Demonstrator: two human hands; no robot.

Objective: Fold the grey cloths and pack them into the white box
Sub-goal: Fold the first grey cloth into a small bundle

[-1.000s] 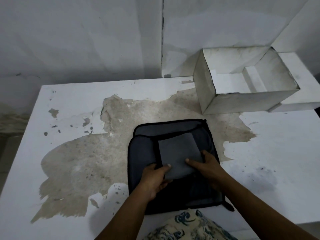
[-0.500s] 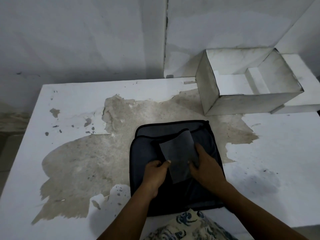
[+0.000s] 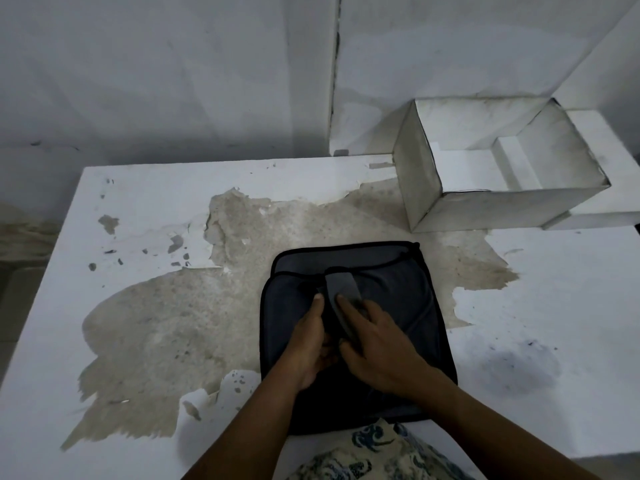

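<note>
Nearest you, at the bottom edge, sits a fold of patterned fabric [image 3: 374, 455], cream with dark blue swirls. Both your forearms reach forward over it and meet in the middle.

Your left hand [image 3: 308, 344] lies thumb forward, its fingers curled in underneath. Your right hand [image 3: 377, 344] comes in from the right, index finger stretched ahead and thumb tucked towards the left hand. The two hands touch. Both grips are closed on the light grey cloth [image 3: 341, 285], which is gathered into a narrow strip. The strip runs from between your palms out past your fingertips, away from you.

Directly under the grip lies a pile of dark grey cloths [image 3: 398, 289] with black edging, spread flat and reaching out on every side of your hands. One bound edge curves across just beyond the strip's far end.

The pile rests on a white worktop [image 3: 156, 188]. Left of the grip and beyond it, the paint has peeled away in a big ragged patch [image 3: 194, 323], showing a tan, speckled surface. Right of the grip there is a dark smudge [image 3: 519, 362] on the white.

Beyond the grip and to its right, well apart, the white box [image 3: 419, 188] stands open-topped at the worktop's far edge. A white insert [image 3: 516, 161] shows inside and no cloth can be seen in it. Behind everything rises a grey-white wall [image 3: 173, 81] with a vertical seam [image 3: 334, 81].
</note>
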